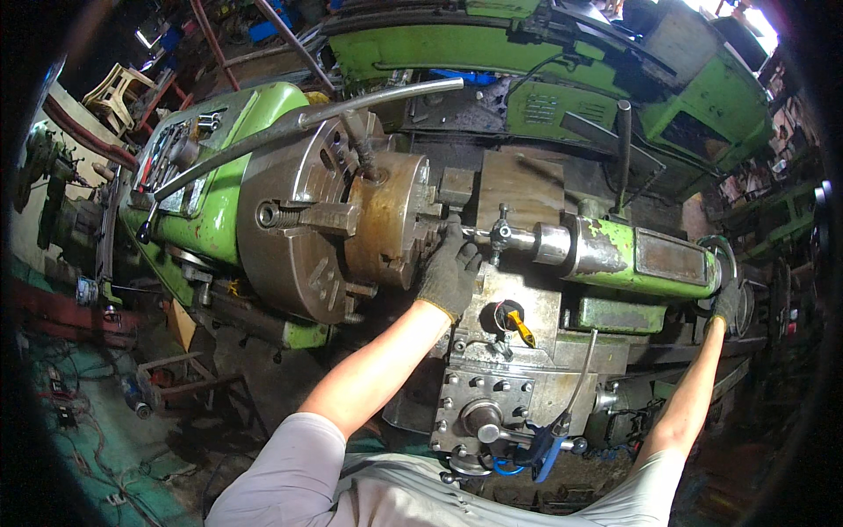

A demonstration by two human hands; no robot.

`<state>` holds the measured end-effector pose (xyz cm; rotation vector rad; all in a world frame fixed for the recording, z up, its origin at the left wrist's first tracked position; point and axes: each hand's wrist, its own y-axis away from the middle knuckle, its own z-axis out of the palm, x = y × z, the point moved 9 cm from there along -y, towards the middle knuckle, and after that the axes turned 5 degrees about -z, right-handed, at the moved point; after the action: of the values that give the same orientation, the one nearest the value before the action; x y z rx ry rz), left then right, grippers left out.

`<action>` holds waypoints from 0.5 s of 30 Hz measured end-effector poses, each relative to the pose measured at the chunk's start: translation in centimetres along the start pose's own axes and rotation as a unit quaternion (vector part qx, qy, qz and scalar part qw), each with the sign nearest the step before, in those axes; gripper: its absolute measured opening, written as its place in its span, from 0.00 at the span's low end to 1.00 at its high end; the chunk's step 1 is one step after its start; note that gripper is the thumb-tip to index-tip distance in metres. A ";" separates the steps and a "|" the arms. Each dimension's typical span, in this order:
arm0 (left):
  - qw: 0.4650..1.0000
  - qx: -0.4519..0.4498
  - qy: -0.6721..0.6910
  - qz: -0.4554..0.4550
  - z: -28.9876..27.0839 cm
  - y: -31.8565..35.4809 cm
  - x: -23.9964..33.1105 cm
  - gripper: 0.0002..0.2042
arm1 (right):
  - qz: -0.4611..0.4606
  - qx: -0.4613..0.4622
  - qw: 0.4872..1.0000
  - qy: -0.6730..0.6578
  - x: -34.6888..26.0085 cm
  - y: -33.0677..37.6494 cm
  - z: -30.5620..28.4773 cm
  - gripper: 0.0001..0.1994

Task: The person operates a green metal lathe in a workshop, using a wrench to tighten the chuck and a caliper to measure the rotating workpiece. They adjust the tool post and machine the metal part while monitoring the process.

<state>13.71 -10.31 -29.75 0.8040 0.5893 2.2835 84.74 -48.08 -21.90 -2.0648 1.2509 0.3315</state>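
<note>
My left hand (450,279), in a dark work glove, is closed round the left end of a shiny steel rod-like tool (479,235), close to the face of a brown cylindrical chuck (386,220). A clamp with a cross handle (500,230) sits on that tool, beside the tailstock quill (551,243). The large lathe chuck (294,224) holds the brown chuck in its jaws. Far to the right, my gloved right hand (725,303) grips the rim of the tailstock handwheel (731,263). Its fingers partly hide behind the wheel. The green tailstock (645,257) lies between the hands.
A long steel bar (378,98) slants over the headstock (206,193). Nearer me stand the tool post (481,420) and a blue air blow gun (549,452). A yellow-handled tool (520,327) lies on the slide. Another green machine (562,97) stands behind.
</note>
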 end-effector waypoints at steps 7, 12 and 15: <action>1.000 0.006 -0.016 -0.017 -0.2 -0.3 -0.5 0.21 | 0.000 0.002 1.000 -0.002 0.2 0.0 0.1 0.29; 0.994 -0.090 0.054 -0.037 0.4 -1.6 -1.0 0.26 | -0.003 0.000 1.000 -0.003 0.3 -0.1 0.2 0.30; 0.999 -0.040 -0.017 0.018 0.3 -0.4 0.1 0.28 | -0.003 0.000 1.000 -0.004 0.6 -0.1 0.3 0.30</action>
<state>13.97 -9.87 -29.75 0.8178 0.4682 2.3060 85.15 -48.28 -22.39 -2.0641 1.2403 0.3366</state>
